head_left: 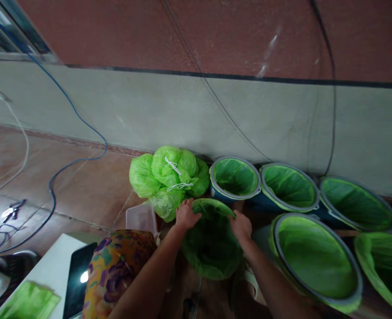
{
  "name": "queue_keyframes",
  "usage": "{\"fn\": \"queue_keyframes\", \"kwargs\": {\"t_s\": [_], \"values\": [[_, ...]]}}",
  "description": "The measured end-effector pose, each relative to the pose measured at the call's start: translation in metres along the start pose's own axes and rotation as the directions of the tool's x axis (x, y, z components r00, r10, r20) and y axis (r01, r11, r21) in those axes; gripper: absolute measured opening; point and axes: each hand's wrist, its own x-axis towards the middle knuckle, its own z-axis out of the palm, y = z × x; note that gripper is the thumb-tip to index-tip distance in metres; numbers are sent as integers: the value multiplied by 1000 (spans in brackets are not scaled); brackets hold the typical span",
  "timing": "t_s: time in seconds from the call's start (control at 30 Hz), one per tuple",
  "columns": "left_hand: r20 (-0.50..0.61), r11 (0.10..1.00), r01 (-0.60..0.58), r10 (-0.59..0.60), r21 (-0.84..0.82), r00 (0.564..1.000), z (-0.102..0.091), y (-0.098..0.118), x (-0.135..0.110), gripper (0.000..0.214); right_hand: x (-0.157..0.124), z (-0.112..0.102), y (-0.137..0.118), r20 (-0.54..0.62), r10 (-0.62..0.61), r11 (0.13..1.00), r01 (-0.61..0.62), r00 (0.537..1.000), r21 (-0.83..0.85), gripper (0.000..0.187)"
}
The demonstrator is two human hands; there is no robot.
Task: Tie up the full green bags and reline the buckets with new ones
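Observation:
A bin lined with a green plastic bag (212, 239) stands right in front of me, its mouth facing up. On the left side of that rim is my left hand (187, 214), thumb over the bag's edge and fingers along the outside. My right hand (241, 227) grips the bag's edge on the opposite side. The bag hangs over the rim and hides most of the bin beneath. Close beyond my left hand lies a pile of tied, puffed-up green bags (169, 173) with white ties.
Several green-lined bins with grey rims, such as this bin (235, 177) by the wall and a larger bin (315, 257), stand to the right. A clear plastic tub (141, 220), a tablet (79, 279) and a folded green bag (29, 301) are at left. A blue cable (66, 164) crosses the floor.

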Motion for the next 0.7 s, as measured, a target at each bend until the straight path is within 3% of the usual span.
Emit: {"fn": "queue_keyframes", "kwargs": {"t_s": [0.13,0.2,0.3,0.37,0.53,0.7], "values": [[-68,995,-94,93,-18,993,-7,11,10,48,-23,9,16,59,99,988,-105,993,112,40],[-99,986,-165,164,-9,982,-8,20,17,42,-25,7,18,-10,95,983,-93,995,158,54],[-84,966,-256,258,38,962,-6,35,28,38,-12,-3,12,-217,-28,982,68,976,179,52],[-18,956,-281,283,90,959,-2,42,34,38,4,-10,4,-273,-172,962,221,946,160,44],[148,948,-275,252,162,956,7,40,44,32,36,-13,-15,-93,-376,914,386,922,126,35],[201,941,-287,251,181,947,11,30,48,28,37,-1,-17,54,-424,901,416,904,120,28]]}}
